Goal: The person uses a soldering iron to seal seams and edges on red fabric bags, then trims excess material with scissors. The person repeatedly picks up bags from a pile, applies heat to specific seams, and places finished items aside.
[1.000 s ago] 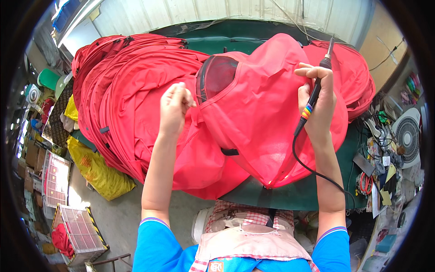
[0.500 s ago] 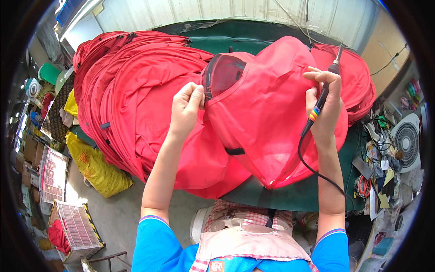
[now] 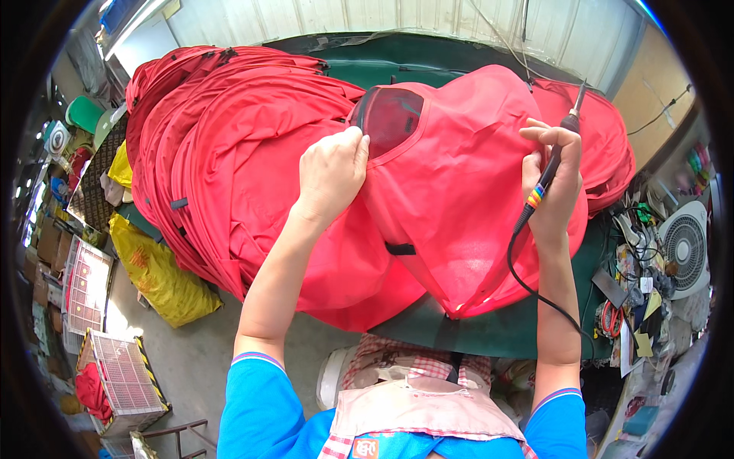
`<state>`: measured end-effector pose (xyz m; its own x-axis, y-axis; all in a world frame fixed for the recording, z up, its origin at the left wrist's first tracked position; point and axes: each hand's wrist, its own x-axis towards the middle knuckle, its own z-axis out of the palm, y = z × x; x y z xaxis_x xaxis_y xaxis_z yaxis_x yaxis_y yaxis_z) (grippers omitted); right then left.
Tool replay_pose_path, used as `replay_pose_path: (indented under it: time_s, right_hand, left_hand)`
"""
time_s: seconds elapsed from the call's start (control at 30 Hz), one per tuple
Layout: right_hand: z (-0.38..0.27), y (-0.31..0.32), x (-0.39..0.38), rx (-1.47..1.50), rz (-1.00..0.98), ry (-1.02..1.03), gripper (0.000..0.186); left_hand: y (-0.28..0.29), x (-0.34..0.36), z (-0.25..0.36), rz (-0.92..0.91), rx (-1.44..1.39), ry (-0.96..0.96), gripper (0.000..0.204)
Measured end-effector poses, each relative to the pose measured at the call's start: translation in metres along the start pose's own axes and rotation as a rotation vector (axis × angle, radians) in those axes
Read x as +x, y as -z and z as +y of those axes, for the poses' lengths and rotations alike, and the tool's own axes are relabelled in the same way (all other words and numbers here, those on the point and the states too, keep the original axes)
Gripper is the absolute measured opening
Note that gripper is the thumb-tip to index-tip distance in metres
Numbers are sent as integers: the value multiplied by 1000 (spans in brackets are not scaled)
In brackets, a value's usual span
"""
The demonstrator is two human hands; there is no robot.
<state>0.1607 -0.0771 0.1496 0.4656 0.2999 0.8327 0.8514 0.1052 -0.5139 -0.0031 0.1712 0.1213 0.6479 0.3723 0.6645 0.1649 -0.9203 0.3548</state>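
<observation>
A red fabric piece [image 3: 459, 191], perhaps a rain cape, lies spread before me, with a dark see-through window [image 3: 391, 118] let into its upper left. My left hand [image 3: 335, 170] is closed, its thumb and forefinger pinching at the window's lower left edge; the fingers hide exactly what is gripped. In my right hand [image 3: 556, 180] is a soldering iron [image 3: 547, 174] with a black grip and coloured bands, its metal tip pointing up and away from the fabric. A black cord [image 3: 511, 264] runs from it past my right forearm. A short black strap [image 3: 401, 249] shows on the fabric.
Folded red fabric [image 3: 222, 168] is heaped at the left of the dark green table [image 3: 489, 336], and more lies at far right. A yellow bag [image 3: 160, 275] and a wire crate [image 3: 126, 375] stand on the left floor. Cluttered tools and a white fan [image 3: 686, 249] are at right.
My left hand has moved slightly right and turned knuckles-up, now against the window's edge. The right hand and soldering iron have barely shifted.
</observation>
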Motion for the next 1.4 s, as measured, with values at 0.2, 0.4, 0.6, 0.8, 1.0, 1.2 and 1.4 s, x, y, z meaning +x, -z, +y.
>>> replay_pose_path:
  time_s: [0.2, 0.4, 0.6, 0.8, 1.0, 1.2, 1.4]
  right_hand:
    - [8, 2, 2, -60, 33, 103, 33]
    - [7, 6, -1, -69, 41, 61, 34]
    - [3, 2, 0, -55, 33, 49, 34]
    - [9, 7, 0, -82, 54, 87, 34]
    - [5, 7, -2, -68, 64, 25, 34]
    - [4, 4, -1, -76, 61, 67, 35]
    - [13, 11, -4, -66, 81, 71, 36]
  left_hand:
    - [-17, -4, -42, -44, -1320, 360, 31]
    - [-4, 2, -32, 117, -862, 326, 31]
    - [-6, 14, -9, 34, -79, -55, 28]
    - [-10, 13, -41, -129, -1136, 305, 25]
    - [6, 9, -30, 26, -924, 321, 31]
    - [10, 16, 0, -125, -87, -37, 28]
    - [6, 11, -28, -337, -1287, 325, 28]
